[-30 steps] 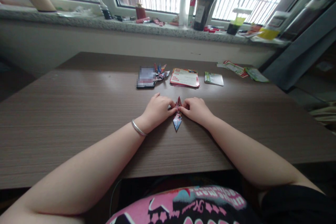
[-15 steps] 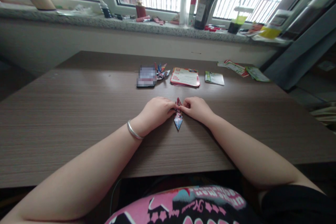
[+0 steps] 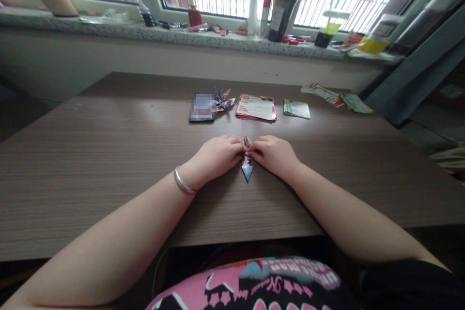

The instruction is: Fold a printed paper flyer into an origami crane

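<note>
A narrow piece of folded paper (image 3: 247,168), printed in red, white and blue, lies lengthwise on the table between my hands. Its pointed blue end faces me, and a red tip shows at the far end. From the left, my left hand (image 3: 222,153), with a silver bangle at the wrist, pinches the paper's middle. My right hand (image 3: 273,153) grips it from the opposite side, fingers curled. The fingertips hide the middle of the paper.
Beyond my hands lie a dark phone-like slab (image 3: 202,107), folded paper figures (image 3: 224,101), a stack of printed sheets (image 3: 256,107), a small card packet (image 3: 297,108) and loose packets (image 3: 327,94). Bottles and a dark cup (image 3: 279,14) line the windowsill (image 3: 218,38).
My right hand's fingers have curled down and closed in further over the paper's middle. My left hand stays nearly in place, still pinching it.
</note>
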`<state>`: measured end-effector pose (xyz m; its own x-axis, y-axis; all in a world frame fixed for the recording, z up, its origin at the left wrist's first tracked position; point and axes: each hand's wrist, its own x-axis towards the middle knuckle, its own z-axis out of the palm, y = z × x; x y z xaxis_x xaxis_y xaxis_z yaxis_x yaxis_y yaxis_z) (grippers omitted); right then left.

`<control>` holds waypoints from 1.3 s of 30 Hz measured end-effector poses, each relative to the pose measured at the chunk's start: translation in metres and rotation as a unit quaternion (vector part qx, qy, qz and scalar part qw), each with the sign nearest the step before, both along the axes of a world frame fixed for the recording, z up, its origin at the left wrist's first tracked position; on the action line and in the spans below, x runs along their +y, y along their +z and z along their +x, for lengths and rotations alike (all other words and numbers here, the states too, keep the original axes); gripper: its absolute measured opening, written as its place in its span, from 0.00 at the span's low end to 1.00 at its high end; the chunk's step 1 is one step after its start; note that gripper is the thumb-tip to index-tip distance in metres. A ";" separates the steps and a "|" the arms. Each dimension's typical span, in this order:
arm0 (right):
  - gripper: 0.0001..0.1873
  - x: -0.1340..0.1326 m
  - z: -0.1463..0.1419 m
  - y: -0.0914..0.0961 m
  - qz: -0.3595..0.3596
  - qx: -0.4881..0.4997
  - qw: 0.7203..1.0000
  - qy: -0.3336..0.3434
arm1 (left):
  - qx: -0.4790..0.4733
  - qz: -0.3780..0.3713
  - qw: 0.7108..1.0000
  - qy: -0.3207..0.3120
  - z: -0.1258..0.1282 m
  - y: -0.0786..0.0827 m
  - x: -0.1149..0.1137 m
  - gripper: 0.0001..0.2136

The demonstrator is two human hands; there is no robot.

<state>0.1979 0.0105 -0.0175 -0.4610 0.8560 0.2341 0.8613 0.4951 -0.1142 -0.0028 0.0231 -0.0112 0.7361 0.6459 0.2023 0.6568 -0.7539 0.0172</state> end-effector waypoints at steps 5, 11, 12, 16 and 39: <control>0.14 0.001 0.006 0.004 -0.029 -0.018 0.999 0.040 | 0.015 -0.032 0.999 -0.029 -0.003 0.008 -0.003 0.13; 0.14 -0.004 0.002 0.010 -0.044 -0.040 0.997 0.039 | 0.009 -0.004 0.999 -0.035 -0.002 0.009 -0.008 0.12; 0.14 -0.005 0.002 0.011 -0.047 -0.037 0.997 0.039 | 0.010 0.001 0.999 -0.033 -0.001 0.008 -0.008 0.12; 0.13 -0.008 0.000 0.016 -0.054 -0.032 0.997 0.048 | 0.012 0.004 1.000 -0.028 0.003 0.007 -0.007 0.11; 0.09 0.007 0.010 0.000 -0.075 0.082 0.992 0.063 | -0.034 -0.017 0.999 0.006 0.001 -0.005 0.003 0.11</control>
<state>0.2082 0.0170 -0.0172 -0.5322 0.8252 0.1890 0.7578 0.5639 -0.3283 -0.0020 0.0265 -0.0162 0.7137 0.6622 0.2284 0.6624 -0.7440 0.0873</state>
